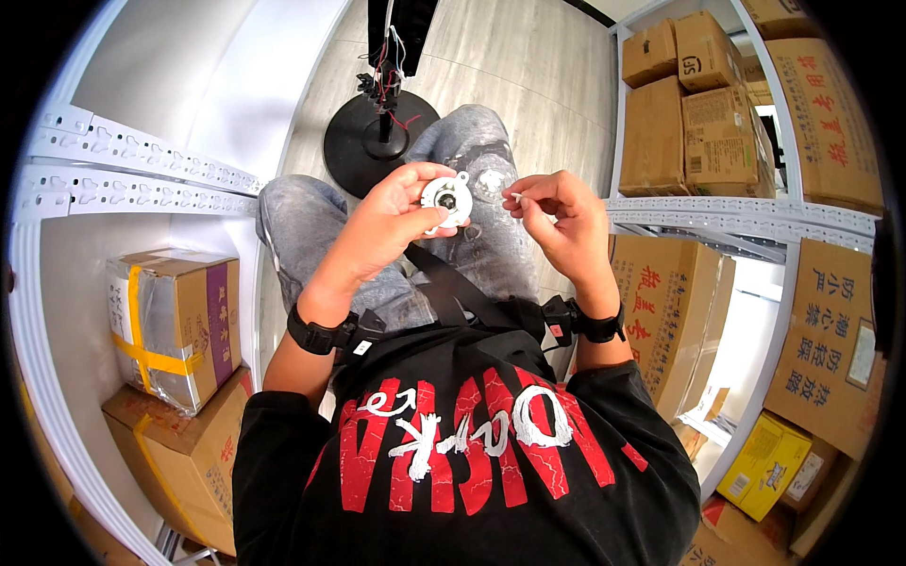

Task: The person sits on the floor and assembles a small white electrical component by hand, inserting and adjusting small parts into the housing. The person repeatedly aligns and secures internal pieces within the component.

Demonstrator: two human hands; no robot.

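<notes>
Using the round black stand base [354, 143] on the floor as my landmark, since it's easy to spot on my feed. The left hand [385, 224] is a bit closer to the wearer than the base and slightly to its right, pinching a white round part [451, 191] with a dark centre. Thumb lies across the front, fingers go behind, so I can't see the back of it, and the small tabs on its rim are hard to make out from here. The right hand [566, 222] is further right of the base, fingertips pinched narrow on a tiny white piece [516, 196]. Most of that piece is covered by the fingers, so I honestly can't tell its shape; looks apart from the round part, though. Both wrists have black bands [316, 332] on. The jeans [316, 222] are right behind all this, nearer the wearer than the base, and one knee covers a bit of the base's edge. Above the base there's a pole with tangled wires [385, 68] and a black panel [423, 33], but the top is cut off by my view. Well left of the base, a yellow-taped box [175, 335] sits on a shelf; well right of it are stacked cardboard boxes [651, 137], and my fisheye's dark rim chops off the outermost ones.
</notes>
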